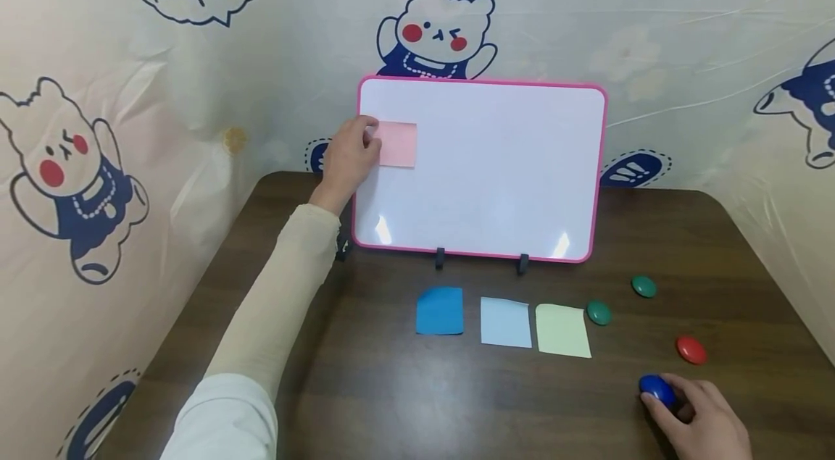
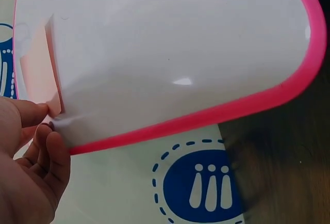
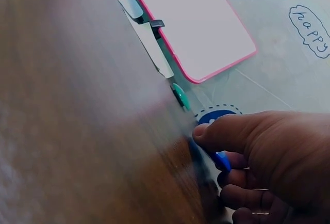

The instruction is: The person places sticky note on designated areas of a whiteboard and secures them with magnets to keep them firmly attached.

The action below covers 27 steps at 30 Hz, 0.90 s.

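My left hand (image 1: 350, 158) pinches pink note (image 1: 399, 145) by its left edge | my right hand (image 1: 709, 420) grips blue disc (image 1: 657, 388) near red disc (image 1: 691, 349) | note at left of whiteboard (image 1: 496, 177) | I'd press it flat, holding only its edge.

Pink sticky note (image 1: 399, 145), plain and squarish, pinched at its left edge by the fingers of the left hand (image 1: 349, 159); upright, in front of the left part of the whiteboard (image 1: 509, 170), in its upper half, full contact with its face unclear. Domed blue magnet (image 1: 657, 389), glossy, gripped between thumb and fingers of the right hand (image 1: 707, 420); on the near side of the whiteboard, out beyond its lower right corner, touching the worktop (image 1: 391, 402) or just above, impossible to tell.
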Each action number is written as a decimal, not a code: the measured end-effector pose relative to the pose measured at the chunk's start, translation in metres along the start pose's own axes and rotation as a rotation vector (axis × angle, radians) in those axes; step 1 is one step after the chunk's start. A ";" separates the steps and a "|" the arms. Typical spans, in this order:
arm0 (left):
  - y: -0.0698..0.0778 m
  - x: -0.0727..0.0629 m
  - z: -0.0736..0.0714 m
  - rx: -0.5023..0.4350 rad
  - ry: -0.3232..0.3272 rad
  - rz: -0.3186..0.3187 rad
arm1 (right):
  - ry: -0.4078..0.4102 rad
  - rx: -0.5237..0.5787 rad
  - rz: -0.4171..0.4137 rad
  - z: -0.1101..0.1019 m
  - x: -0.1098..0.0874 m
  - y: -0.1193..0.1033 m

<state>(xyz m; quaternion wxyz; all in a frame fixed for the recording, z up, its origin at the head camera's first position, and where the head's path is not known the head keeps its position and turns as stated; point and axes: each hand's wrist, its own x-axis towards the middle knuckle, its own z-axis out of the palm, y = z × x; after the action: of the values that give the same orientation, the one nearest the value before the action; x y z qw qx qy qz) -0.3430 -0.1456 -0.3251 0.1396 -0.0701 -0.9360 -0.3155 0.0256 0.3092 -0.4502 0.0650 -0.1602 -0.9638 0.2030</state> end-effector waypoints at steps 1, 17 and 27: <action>0.000 0.000 0.000 0.004 -0.008 0.004 | -0.001 0.001 0.010 -0.001 0.000 -0.001; 0.001 -0.005 -0.002 0.022 -0.040 0.041 | 0.053 0.100 -0.046 -0.030 0.012 -0.033; -0.003 -0.006 -0.002 0.045 -0.050 0.033 | 0.113 0.201 -0.235 -0.042 0.028 -0.069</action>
<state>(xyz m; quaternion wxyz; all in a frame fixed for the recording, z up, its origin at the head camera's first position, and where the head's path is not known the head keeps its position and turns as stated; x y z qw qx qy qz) -0.3375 -0.1501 -0.3271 0.1229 -0.0904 -0.9447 -0.2904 -0.0123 0.2745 -0.3815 0.1581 -0.0503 -0.9455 0.2801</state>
